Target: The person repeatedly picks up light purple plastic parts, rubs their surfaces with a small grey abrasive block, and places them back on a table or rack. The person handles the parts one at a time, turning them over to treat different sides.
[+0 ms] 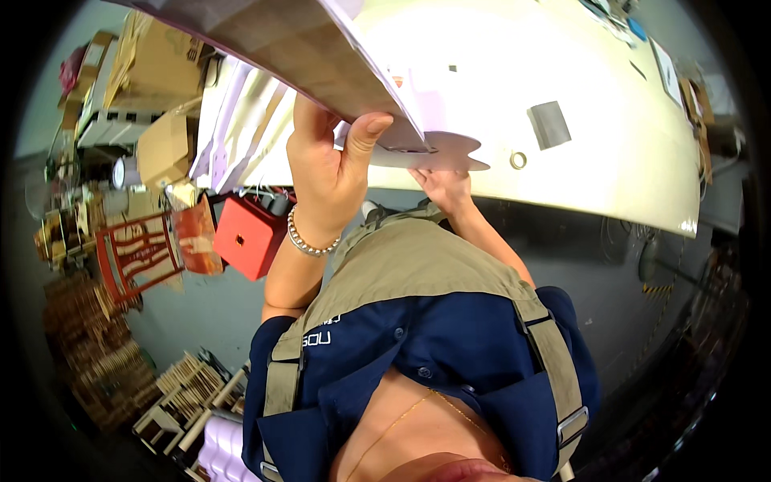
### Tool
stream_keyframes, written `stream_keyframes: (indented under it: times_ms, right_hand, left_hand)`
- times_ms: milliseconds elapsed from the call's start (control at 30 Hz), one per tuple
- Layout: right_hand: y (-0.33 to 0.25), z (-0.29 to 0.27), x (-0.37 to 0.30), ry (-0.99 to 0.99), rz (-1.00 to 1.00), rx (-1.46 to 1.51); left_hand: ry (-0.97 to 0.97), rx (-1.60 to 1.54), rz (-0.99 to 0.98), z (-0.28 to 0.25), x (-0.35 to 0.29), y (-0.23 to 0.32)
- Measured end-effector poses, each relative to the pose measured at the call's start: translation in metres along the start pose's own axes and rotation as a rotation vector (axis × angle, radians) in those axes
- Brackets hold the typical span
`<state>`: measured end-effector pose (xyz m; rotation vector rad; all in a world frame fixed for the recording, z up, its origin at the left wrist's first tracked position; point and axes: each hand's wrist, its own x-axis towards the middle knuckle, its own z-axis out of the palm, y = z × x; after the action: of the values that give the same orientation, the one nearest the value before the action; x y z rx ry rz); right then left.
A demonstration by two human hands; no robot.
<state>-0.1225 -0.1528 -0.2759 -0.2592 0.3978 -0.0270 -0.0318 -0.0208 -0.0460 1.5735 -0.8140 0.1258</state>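
A large folded lilac card piece point(321, 60), with a long shaded panel, rises over the table in front of me. My left hand point(331, 165) grips its lower edge, the thumb on the near face and the other fingers mostly hidden behind. A beaded bracelet circles that wrist. At the card's lower right a flat lilac flap with a wavy edge point(450, 150) sticks out. My right hand point(446, 189) holds this flap from its near side, and its fingertips are partly hidden under it.
Further lilac strips point(229, 132) lie at the table's left. A grey block point(549, 124) and a tape roll point(518, 161) sit on the white table point(626, 173). Left of me stand a red box point(250, 237), a wooden chair point(140, 253) and cardboard boxes point(166, 151).
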Motion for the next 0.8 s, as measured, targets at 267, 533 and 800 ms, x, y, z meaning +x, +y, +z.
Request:
stream_keyframes:
  times_ms: [267,533,800]
  right_hand:
    - [-0.029,-0.001,-0.031,0.191,0.392,-0.966]
    - [-0.076,0.112,-0.078,0.070,-1.634,-1.726]
    - [-0.098,0.123,-0.052,-0.027,-1.583,-1.873]
  left_hand:
    - [-0.129,-0.132,0.028,0.024,0.040,-0.010]
    - [-0.307,-0.152,0.019,0.035,0.040,-0.035]
    - [-0.427,-0.174,0.013,0.042,0.045,-0.035]
